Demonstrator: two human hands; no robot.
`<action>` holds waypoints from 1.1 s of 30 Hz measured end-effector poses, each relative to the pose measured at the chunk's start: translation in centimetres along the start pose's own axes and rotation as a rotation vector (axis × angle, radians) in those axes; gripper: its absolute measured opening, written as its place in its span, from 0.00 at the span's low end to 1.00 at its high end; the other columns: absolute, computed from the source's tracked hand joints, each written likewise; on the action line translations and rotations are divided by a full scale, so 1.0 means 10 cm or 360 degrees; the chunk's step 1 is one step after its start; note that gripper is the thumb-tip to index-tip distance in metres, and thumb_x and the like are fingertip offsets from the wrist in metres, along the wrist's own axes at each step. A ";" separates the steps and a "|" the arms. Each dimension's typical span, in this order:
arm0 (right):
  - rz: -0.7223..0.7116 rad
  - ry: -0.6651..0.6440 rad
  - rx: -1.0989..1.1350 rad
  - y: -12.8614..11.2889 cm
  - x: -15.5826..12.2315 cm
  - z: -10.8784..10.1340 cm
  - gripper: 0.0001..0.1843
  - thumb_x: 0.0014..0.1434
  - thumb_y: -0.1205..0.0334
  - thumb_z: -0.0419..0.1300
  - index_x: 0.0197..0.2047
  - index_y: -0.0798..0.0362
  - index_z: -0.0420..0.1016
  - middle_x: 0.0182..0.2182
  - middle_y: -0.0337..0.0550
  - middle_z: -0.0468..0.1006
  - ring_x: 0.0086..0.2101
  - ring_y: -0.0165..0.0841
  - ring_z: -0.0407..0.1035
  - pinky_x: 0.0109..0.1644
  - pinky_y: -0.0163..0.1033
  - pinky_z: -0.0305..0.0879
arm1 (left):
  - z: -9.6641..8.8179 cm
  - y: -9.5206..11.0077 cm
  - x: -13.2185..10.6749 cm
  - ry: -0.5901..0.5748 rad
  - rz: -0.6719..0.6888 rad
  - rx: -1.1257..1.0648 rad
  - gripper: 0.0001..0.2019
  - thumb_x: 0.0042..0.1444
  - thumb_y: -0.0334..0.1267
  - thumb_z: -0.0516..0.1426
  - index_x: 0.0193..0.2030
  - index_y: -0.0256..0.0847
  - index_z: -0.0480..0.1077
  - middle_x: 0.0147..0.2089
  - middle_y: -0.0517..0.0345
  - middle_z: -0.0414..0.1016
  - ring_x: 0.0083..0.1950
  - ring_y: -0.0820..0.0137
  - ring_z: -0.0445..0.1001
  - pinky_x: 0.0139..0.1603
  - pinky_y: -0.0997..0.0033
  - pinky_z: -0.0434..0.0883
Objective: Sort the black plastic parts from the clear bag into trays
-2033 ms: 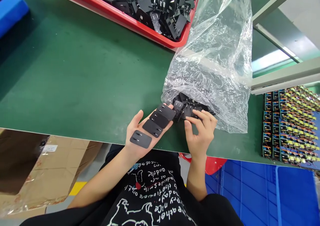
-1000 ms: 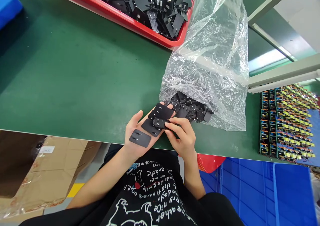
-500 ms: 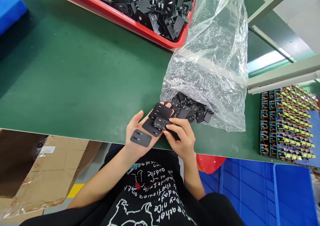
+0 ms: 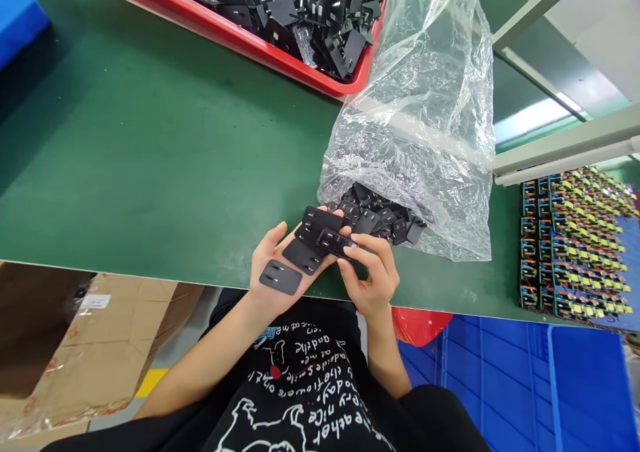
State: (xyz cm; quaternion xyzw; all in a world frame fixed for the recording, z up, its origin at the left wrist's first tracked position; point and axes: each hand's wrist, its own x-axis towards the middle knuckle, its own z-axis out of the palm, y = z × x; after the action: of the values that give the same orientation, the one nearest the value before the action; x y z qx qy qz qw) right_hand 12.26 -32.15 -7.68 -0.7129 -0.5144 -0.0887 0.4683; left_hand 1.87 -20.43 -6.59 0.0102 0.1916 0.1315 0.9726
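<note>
- Left hand (image 4: pixel 269 253), spread flat palm up, carries black plates (image 4: pixel 280 277).
- Right hand (image 4: pixel 373 275) pinches a black piece (image 4: pixel 332 240) by the plates.
- Black parts (image 4: pixel 367 221) lie at the clear plastic bag (image 4: pixel 415 132)'s mouth.

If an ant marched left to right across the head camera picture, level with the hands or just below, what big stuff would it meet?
Cardboard box → left hand with black pieces on its palm → right hand → rows of circuit boards.
</note>
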 end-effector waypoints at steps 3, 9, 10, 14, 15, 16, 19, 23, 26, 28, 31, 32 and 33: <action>-0.0006 0.0009 0.0001 0.00 0.00 0.00 0.08 0.58 0.69 0.60 0.42 0.50 0.72 0.41 0.47 0.74 0.41 0.36 0.71 0.41 0.44 0.72 | 0.00 0.00 0.00 -0.0014 0.0009 0.0008 0.24 0.65 0.45 0.45 0.65 0.43 0.59 0.64 0.53 0.65 0.66 0.55 0.60 0.58 0.58 0.68; -0.0001 0.0004 -0.0010 0.00 0.00 0.00 0.07 0.59 0.67 0.60 0.42 0.49 0.71 0.41 0.46 0.74 0.40 0.36 0.71 0.41 0.44 0.72 | -0.01 -0.01 0.00 -0.0009 0.0009 0.0023 0.24 0.64 0.45 0.46 0.65 0.45 0.59 0.64 0.53 0.64 0.66 0.55 0.59 0.57 0.60 0.68; -0.0001 0.0000 -0.0012 0.00 0.00 0.00 0.07 0.59 0.67 0.60 0.42 0.49 0.71 0.41 0.46 0.74 0.40 0.36 0.71 0.41 0.44 0.72 | -0.01 -0.01 0.00 -0.0011 0.0005 0.0024 0.23 0.65 0.45 0.46 0.65 0.44 0.59 0.65 0.53 0.64 0.66 0.55 0.59 0.58 0.59 0.68; -0.0003 -0.0009 -0.0009 0.00 0.00 -0.01 0.07 0.59 0.68 0.60 0.42 0.50 0.71 0.41 0.46 0.74 0.41 0.36 0.72 0.41 0.44 0.72 | -0.02 -0.01 0.00 -0.0010 -0.0020 0.0047 0.23 0.64 0.43 0.46 0.65 0.41 0.61 0.64 0.52 0.64 0.66 0.55 0.59 0.60 0.58 0.66; -0.0001 -0.0012 -0.0001 0.00 0.01 -0.01 0.07 0.59 0.68 0.60 0.42 0.50 0.71 0.41 0.46 0.74 0.41 0.36 0.72 0.41 0.44 0.73 | -0.02 -0.01 0.00 -0.0011 -0.0025 0.0050 0.23 0.64 0.43 0.46 0.64 0.41 0.61 0.64 0.52 0.65 0.66 0.56 0.60 0.59 0.58 0.67; 0.0007 -0.0020 0.0008 0.00 0.01 -0.01 0.07 0.60 0.68 0.60 0.42 0.50 0.71 0.41 0.46 0.74 0.42 0.36 0.73 0.42 0.44 0.73 | -0.03 -0.01 0.01 -0.0014 -0.0028 0.0049 0.23 0.65 0.43 0.47 0.64 0.41 0.61 0.64 0.53 0.65 0.65 0.56 0.60 0.59 0.59 0.67; 0.0039 -0.0041 0.0027 -0.01 0.02 -0.01 0.07 0.60 0.68 0.59 0.42 0.50 0.71 0.42 0.46 0.74 0.43 0.37 0.73 0.42 0.45 0.73 | -0.02 -0.01 0.01 -0.0008 -0.0034 0.0044 0.23 0.64 0.43 0.47 0.64 0.40 0.62 0.62 0.52 0.67 0.64 0.58 0.63 0.59 0.60 0.67; 0.0090 -0.0031 0.0045 -0.02 0.02 -0.02 0.08 0.60 0.68 0.59 0.43 0.49 0.71 0.43 0.46 0.75 0.44 0.37 0.73 0.44 0.46 0.73 | 0.00 -0.01 0.01 0.0018 -0.0027 0.0061 0.23 0.64 0.43 0.47 0.64 0.40 0.61 0.61 0.52 0.69 0.63 0.58 0.65 0.58 0.61 0.67; 0.0123 -0.0023 0.0099 -0.02 0.01 -0.04 0.09 0.60 0.70 0.59 0.44 0.50 0.72 0.44 0.47 0.75 0.45 0.37 0.73 0.46 0.46 0.73 | 0.02 -0.01 0.02 0.0023 -0.0032 0.0082 0.23 0.64 0.42 0.48 0.63 0.39 0.62 0.60 0.51 0.70 0.62 0.58 0.65 0.58 0.60 0.67; 0.0146 -0.0007 0.0133 -0.02 0.01 -0.05 0.09 0.59 0.69 0.60 0.44 0.49 0.72 0.44 0.46 0.75 0.45 0.37 0.73 0.46 0.47 0.73 | 0.03 -0.02 0.02 0.0043 -0.0047 0.0107 0.22 0.64 0.42 0.48 0.63 0.39 0.63 0.59 0.50 0.70 0.63 0.58 0.64 0.61 0.58 0.65; 0.0270 0.0107 0.0249 0.01 0.01 -0.07 0.09 0.59 0.69 0.60 0.42 0.48 0.73 0.44 0.44 0.76 0.44 0.36 0.72 0.46 0.46 0.72 | 0.04 -0.03 0.03 0.0075 -0.0058 0.0119 0.22 0.64 0.41 0.47 0.62 0.36 0.64 0.60 0.47 0.70 0.65 0.56 0.61 0.64 0.53 0.62; 0.0335 0.0204 0.0321 0.02 0.01 -0.08 0.08 0.59 0.70 0.60 0.41 0.49 0.73 0.43 0.44 0.76 0.45 0.36 0.72 0.46 0.45 0.71 | 0.04 -0.03 0.03 0.0069 -0.0056 0.0112 0.22 0.65 0.41 0.47 0.61 0.35 0.64 0.60 0.46 0.69 0.65 0.55 0.60 0.64 0.51 0.61; 0.0408 0.0324 0.0412 0.05 0.01 -0.08 0.07 0.59 0.69 0.59 0.40 0.49 0.73 0.43 0.43 0.76 0.45 0.35 0.71 0.47 0.45 0.71 | 0.03 -0.03 0.03 0.0050 -0.0057 0.0100 0.22 0.65 0.42 0.46 0.61 0.34 0.65 0.61 0.45 0.68 0.66 0.54 0.60 0.64 0.51 0.61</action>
State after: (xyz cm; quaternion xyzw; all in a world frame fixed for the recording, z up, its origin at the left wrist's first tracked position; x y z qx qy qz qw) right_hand 13.02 -32.70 -7.42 -0.6937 -0.3768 -0.0331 0.6130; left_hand 2.34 -20.65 -6.44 0.0353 0.2110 0.1082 0.9708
